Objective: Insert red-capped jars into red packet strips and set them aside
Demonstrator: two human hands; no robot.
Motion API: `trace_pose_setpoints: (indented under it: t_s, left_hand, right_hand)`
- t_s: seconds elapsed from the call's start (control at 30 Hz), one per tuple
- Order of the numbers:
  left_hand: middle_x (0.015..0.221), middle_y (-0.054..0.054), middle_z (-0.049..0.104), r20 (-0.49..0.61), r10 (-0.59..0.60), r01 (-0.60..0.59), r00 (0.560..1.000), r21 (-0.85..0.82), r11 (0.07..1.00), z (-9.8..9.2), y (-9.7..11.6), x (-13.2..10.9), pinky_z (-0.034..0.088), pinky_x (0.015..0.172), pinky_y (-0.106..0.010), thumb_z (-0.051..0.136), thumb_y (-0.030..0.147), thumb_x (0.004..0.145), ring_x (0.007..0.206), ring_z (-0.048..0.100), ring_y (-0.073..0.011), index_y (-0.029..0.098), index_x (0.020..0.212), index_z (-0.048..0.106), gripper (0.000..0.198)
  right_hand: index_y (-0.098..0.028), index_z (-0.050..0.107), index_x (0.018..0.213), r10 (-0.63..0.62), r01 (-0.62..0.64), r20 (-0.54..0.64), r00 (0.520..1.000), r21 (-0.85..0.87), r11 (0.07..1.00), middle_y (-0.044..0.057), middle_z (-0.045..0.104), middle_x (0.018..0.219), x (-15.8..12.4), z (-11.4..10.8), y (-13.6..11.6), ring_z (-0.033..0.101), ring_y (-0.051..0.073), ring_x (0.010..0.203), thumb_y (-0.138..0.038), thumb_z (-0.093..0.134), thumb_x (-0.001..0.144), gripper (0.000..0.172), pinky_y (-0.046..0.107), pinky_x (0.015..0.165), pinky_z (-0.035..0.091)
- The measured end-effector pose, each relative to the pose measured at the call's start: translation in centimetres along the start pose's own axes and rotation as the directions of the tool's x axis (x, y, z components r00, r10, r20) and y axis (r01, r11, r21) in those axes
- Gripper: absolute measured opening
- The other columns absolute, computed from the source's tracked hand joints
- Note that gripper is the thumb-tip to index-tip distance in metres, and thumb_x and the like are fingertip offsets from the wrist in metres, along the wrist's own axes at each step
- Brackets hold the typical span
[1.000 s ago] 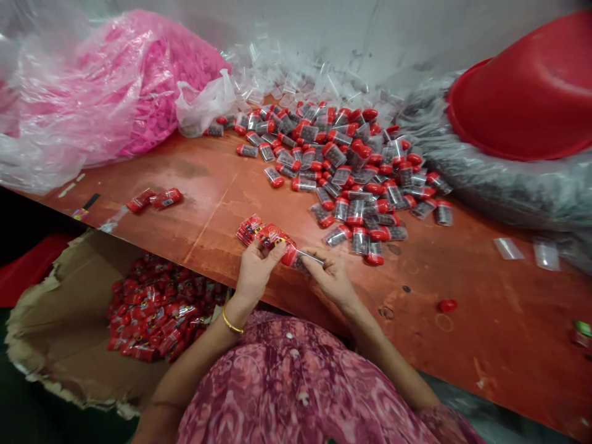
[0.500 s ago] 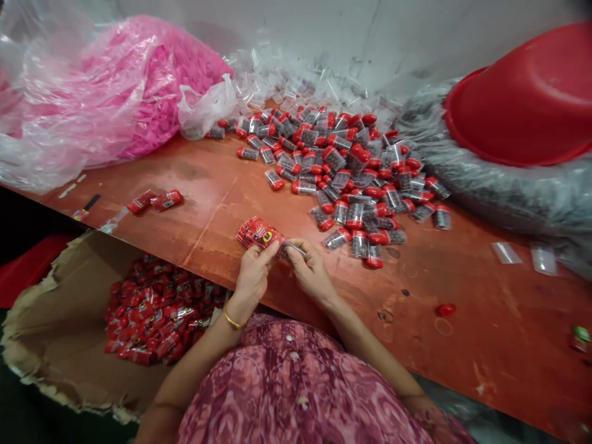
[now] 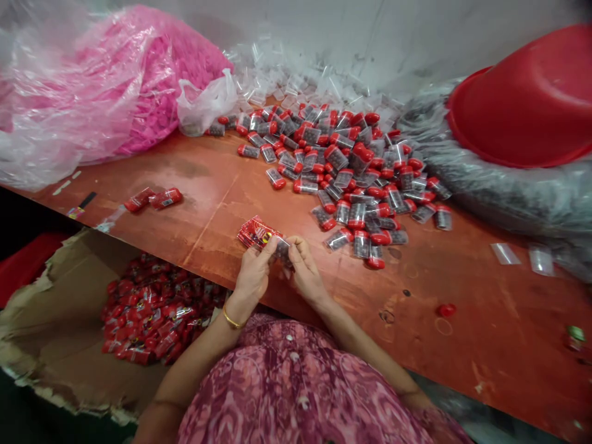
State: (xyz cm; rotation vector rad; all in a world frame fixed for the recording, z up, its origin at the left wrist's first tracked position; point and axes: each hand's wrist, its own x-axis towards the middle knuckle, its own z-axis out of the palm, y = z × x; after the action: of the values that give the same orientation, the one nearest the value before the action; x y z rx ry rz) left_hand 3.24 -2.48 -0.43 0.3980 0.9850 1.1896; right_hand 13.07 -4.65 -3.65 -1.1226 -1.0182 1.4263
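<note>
Both hands met close to the near edge of the desk (image 3: 208,185). The left hand (image 3: 252,277) pinched a fanned stack of red labels (image 3: 257,233) between thumb and fingers, the labels sticking out beyond its fingertips toward the far-left corner. The right hand (image 3: 305,271) sat just beside it, fingers curled and pressed onto a small clear vial (image 3: 281,248) caught between the two hands, touching the labels' inner end. How much of the vial was covered I couldn't tell; the fingers hid most of it.

Beyond the hands, toward the far edge, lay a heap of red-capped vials (image 3: 342,166), with loose clear sleeves (image 3: 296,80) strewn behind it. A pink-filled plastic bag (image 3: 115,92) slumped at the far-left corner, and a red basin (image 3: 527,105) rested on a grey bag by the right edge. Below the desk's near-left edge stood a torn cardboard box (image 3: 55,320) holding labelled vials (image 3: 152,308)
</note>
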Motion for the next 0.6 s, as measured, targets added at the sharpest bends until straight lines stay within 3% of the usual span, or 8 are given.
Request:
trace_pose_setpoints:
  t_s: [0.1,0.2,0.33,0.5,0.6]
  left_hand:
    - [0.064,-0.002,0.069,-0.006,0.040,-0.040,0.999,0.059,0.997,-0.4,-0.1,0.1,0.047,0.066,-0.024,0.081,0.036,0.052,0.068,0.064,-0.0144,0.013,0.067,0.067,0.031]
    - [0.061,-0.002,0.068,-0.025,0.088,-0.084,0.996,0.127,0.988,-0.3,-0.9,0.3,0.047,0.065,-0.023,0.078,0.033,0.055,0.063,0.062,-0.0123,0.011,0.068,0.069,0.027]
    - [0.058,0.000,0.066,-0.021,0.074,-0.071,0.997,0.115,0.991,0.1,-1.5,0.3,0.047,0.060,-0.023,0.077,0.034,0.055,0.057,0.061,-0.0127,0.013,0.063,0.067,0.025]
    - [0.067,-0.002,0.070,0.008,0.026,-0.026,1.000,0.053,0.998,-0.4,-0.5,-0.1,0.048,0.064,-0.024,0.079,0.033,0.054,0.066,0.064,-0.0142,0.013,0.071,0.068,0.029]
    - [0.069,-0.003,0.070,0.027,-0.024,0.023,0.999,0.048,0.999,-0.7,-0.2,-0.5,0.050,0.071,-0.026,0.079,0.033,0.055,0.075,0.066,-0.0173,0.013,0.073,0.068,0.028]
  right_hand:
    - [-0.023,0.043,0.091,0.033,-0.035,0.071,0.997,0.035,0.999,-0.007,0.049,0.064,-0.3,-0.4,-0.3,0.040,0.005,0.038,-0.061,0.051,0.078,0.041,0.021,0.041,0.035]
    - [-0.022,0.044,0.087,-0.018,0.016,-0.037,0.999,-0.052,0.999,-0.010,0.044,0.049,-0.4,-0.4,-0.4,0.038,0.006,0.035,-0.058,0.054,0.078,0.038,0.020,0.037,0.029]
    - [-0.022,0.045,0.087,-0.074,0.060,-0.110,0.991,-0.124,0.990,-0.010,0.046,0.050,-0.1,-0.2,-0.5,0.040,0.006,0.036,-0.055,0.056,0.078,0.036,0.020,0.037,0.030]
    - [-0.023,0.043,0.086,0.033,-0.034,0.078,0.996,0.021,0.999,-0.008,0.058,0.061,0.2,-0.8,-0.9,0.051,0.007,0.040,-0.059,0.064,0.069,0.045,0.020,0.043,0.039]
    - [-0.023,0.045,0.078,0.042,-0.042,0.066,0.997,-0.003,0.999,-0.007,0.056,0.058,0.5,-0.4,-0.3,0.053,0.009,0.044,-0.060,0.066,0.064,0.046,0.022,0.047,0.042]
